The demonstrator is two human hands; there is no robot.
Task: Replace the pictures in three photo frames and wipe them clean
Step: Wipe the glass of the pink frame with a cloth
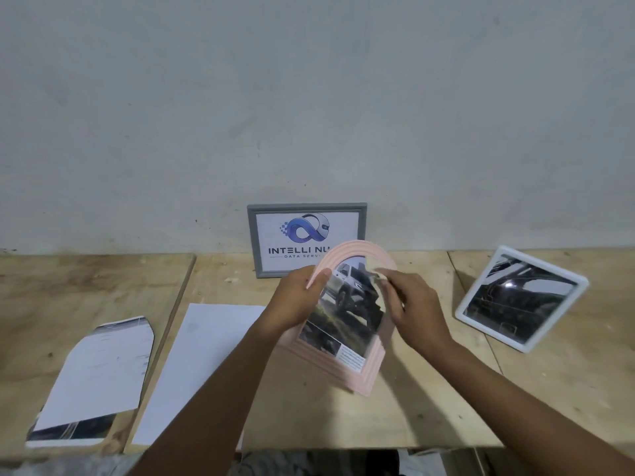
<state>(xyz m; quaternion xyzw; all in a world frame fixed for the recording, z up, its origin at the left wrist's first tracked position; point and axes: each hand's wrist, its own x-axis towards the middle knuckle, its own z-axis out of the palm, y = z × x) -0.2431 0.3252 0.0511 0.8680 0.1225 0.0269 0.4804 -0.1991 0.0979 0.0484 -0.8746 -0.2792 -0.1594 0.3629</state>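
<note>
Left hand (pixel 298 301) grips pink frame (pixel 347 376), right hand (pixel 416 312) touching

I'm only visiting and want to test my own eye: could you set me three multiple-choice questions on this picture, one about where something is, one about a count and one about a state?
1. Where is the grey frame?
A. Upright against the wall
B. Lying flat, face down
C. On the floor

2. How many photo frames are in view?
A. Two
B. Three
C. Five

3. What state is the pink frame in?
A. Lying face down, untouched
B. Hanging from a nail
C. Gripped by the left hand

Answers:
1 A: it stands upright with the wall right behind it.
2 B: there is the grey one, the pink one and the white frame on the right.
3 C: the fingers curl round its upper left edge.
</note>
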